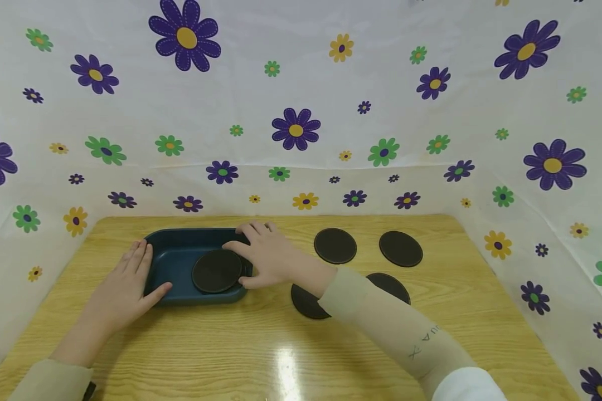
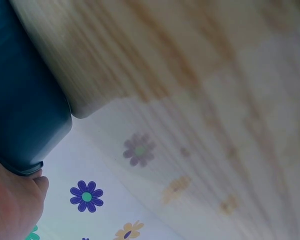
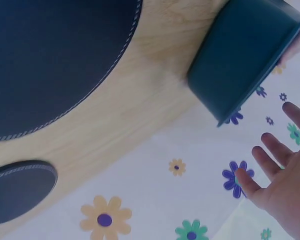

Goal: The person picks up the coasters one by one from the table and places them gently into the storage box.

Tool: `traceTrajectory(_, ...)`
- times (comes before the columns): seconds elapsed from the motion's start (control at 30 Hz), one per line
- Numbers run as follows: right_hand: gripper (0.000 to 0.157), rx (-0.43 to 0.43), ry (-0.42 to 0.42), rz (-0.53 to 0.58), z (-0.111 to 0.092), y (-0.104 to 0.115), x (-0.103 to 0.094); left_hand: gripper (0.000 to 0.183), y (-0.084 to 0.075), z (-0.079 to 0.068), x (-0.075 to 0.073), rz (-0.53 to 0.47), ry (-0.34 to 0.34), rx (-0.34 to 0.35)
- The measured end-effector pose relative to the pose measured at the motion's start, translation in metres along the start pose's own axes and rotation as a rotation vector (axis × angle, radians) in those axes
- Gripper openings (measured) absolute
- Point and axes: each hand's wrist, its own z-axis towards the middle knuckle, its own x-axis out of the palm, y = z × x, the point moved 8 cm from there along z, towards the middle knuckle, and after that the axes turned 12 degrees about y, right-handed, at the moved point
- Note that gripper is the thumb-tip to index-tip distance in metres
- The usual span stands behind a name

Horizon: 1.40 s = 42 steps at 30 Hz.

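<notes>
- Left hand (image 1: 127, 284) straight-fingered against tray (image 1: 195, 299); right hand (image 1: 267, 253) spread.
- I'd say loading step: black disc (image 1: 217, 271) in tray, between hands.
- Next probably needs loose disc (image 1: 335, 245), right of hands.

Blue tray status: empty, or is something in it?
Not empty: in the head view, a round black disc lies inside the blue tray, whose bare bottom shows beside it.

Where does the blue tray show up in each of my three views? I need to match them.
Head: blue tray left of centre, between left hand and right hand.
Left wrist: blue tray at upper left, cut off by the frame.
Right wrist: blue tray at upper right.
Shared landmark: flowered cloth.
</notes>
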Motion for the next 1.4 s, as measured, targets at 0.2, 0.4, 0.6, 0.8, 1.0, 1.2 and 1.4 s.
traceTrajectory(0.2,0.075,-0.005,0.011,0.037,-0.021,-0.013,-0.002,0.103,0.000,0.001,0.000,0.003,0.008,-0.004)
traceTrajectory(0.4,0.071,0.003,0.015,0.031,-0.042,-0.022,0.000,0.103,0.000,0.001,0.000,0.004,0.015,-0.011)
traceTrajectory(0.6,0.069,-0.004,0.000,-0.011,-0.061,-0.027,0.005,0.102,0.000,0.000,0.000,0.001,0.000,-0.006)
traceTrajectory(0.8,0.066,-0.016,0.003,-0.005,-0.076,-0.031,0.017,0.102,0.000,-0.001,0.000,0.006,-0.026,0.008)
traceTrajectory(1.0,0.065,-0.016,0.027,0.003,-0.085,-0.034,0.037,0.102,0.000,0.000,0.000,0.010,-0.010,0.003)
traceTrajectory(1.2,0.064,-0.022,0.075,-0.006,-0.092,-0.034,0.060,0.102,-0.001,0.000,0.000,0.006,0.001,0.001)
traceTrajectory(1.4,0.063,-0.033,0.086,-0.053,-0.100,-0.033,0.079,0.101,0.000,-0.001,0.000,0.005,-0.014,0.004)
